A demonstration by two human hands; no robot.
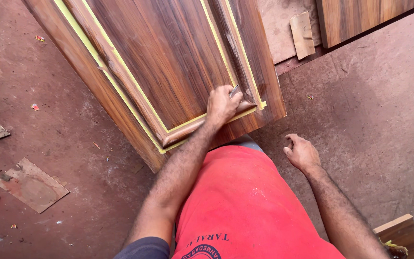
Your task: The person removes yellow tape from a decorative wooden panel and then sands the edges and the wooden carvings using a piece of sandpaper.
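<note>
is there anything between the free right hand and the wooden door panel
Nothing visible. The right hand hangs empty in open air just off the wooden door panel near its lower corner, apart from it. The left hand already presses a small tool on the moulding.

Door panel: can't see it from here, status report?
Left hand presses small tool on door panel moulding. Right hand free, loosely curled. Nothing obstructing.

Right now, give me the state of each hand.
Left hand: closed on a small metal tool, pressed to the wooden door panel.
Right hand: empty, fingers loosely curled.
</note>
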